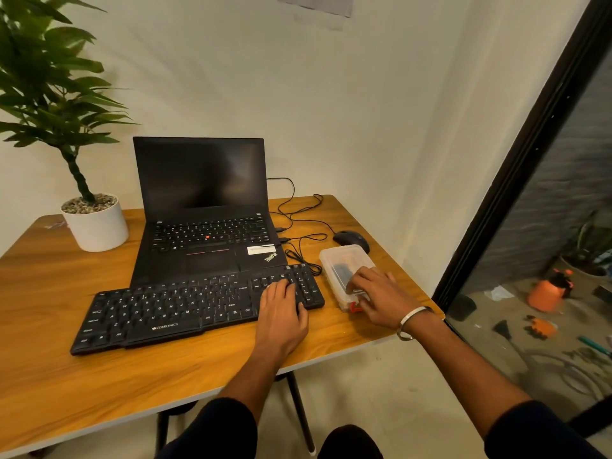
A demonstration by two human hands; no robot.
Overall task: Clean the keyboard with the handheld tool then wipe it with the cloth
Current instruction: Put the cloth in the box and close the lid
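Observation:
A black wired keyboard (pixel 185 306) lies across the wooden table (pixel 99 376) in front of a laptop. My left hand (pixel 281 309) rests flat on the keyboard's right end, fingers straight over the number keys. Right of the keyboard stands a clear plastic box (pixel 341 263) with a lid and a red clasp at its near end; something dark shows inside it. My right hand (pixel 377 293) lies on the near end of the box's lid, fingers bent over it. No cloth or handheld tool shows outside the box.
An open black laptop (pixel 205 210) stands behind the keyboard, and a potted plant (pixel 96 223) at the back left. A black mouse (pixel 351 240) and loose cables (pixel 298 223) lie behind the box. The table's right edge is close to the box; a dark door frame (pixel 516 180) rises beyond.

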